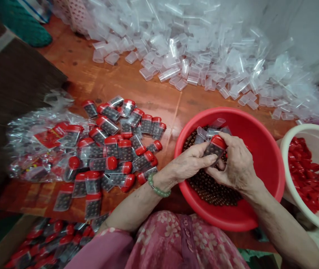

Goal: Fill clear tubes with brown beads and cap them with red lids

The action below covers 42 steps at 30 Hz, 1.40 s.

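Note:
Above a red basin, my left hand grips a small clear plastic container of dark balls, topped by a red cap. My right hand is closed around the cap end of the same container, its fingers partly hiding it. Many brown, shiny balls lie in the basin under both hands. Several clear plastic sleeves rest on the balls, just beyond my fingers. A green bead bracelet circles my left wrist.
Capped containers are heaped on the wooden table at left, beside a clear plastic bag. More containers lie lower down. Empty clear sleeves pile along the back. A white bucket at right holds red caps.

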Each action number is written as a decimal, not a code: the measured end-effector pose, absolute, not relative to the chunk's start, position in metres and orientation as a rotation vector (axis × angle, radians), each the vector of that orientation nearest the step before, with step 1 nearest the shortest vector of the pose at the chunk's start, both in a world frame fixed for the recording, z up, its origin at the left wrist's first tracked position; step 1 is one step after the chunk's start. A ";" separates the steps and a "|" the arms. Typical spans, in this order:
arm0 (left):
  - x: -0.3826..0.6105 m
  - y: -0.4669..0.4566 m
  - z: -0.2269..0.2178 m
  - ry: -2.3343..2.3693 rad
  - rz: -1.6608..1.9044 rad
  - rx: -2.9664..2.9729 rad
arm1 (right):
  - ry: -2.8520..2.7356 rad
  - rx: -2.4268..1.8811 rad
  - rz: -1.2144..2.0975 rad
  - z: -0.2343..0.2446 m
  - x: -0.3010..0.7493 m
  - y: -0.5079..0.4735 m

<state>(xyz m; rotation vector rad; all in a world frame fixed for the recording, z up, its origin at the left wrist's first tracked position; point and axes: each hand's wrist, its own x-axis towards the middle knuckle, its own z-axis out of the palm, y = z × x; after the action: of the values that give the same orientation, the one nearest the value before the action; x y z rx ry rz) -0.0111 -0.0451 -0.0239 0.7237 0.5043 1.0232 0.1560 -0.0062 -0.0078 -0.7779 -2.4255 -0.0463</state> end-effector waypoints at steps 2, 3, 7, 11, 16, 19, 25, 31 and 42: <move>-0.012 -0.046 -0.023 0.508 1.017 0.725 | -2.419 -0.730 -0.103 -0.009 0.158 -0.004; -0.012 -0.046 -0.022 0.508 1.014 0.724 | -2.417 -0.711 -0.121 -0.009 0.158 -0.003; -0.013 -0.046 -0.021 0.498 0.959 0.695 | -2.414 -0.671 -0.142 -0.009 0.158 -0.004; -0.013 -0.047 -0.019 0.523 1.021 0.686 | -2.423 -0.664 -0.076 -0.008 0.157 -0.005; -0.012 -0.048 -0.015 0.688 1.197 0.490 | -2.213 -0.937 0.012 -0.007 0.168 0.005; -0.011 -0.047 -0.015 0.774 1.319 0.428 | -2.106 -1.005 -0.091 -0.010 0.173 0.011; -0.008 -0.047 -0.016 0.841 1.442 0.443 | -2.255 -0.818 -0.168 -0.017 0.170 0.016; -0.009 -0.049 -0.020 0.798 1.349 0.569 | -2.303 -0.759 0.021 -0.013 0.161 0.012; -0.012 -0.051 -0.023 0.692 1.140 0.693 | -2.315 -0.703 0.217 -0.012 0.158 0.010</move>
<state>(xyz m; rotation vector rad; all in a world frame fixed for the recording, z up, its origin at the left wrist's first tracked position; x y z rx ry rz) -0.0120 -0.0509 -0.0228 0.6932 0.6916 1.1398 0.1576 0.0103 -0.0124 -0.7028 -2.3151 0.2175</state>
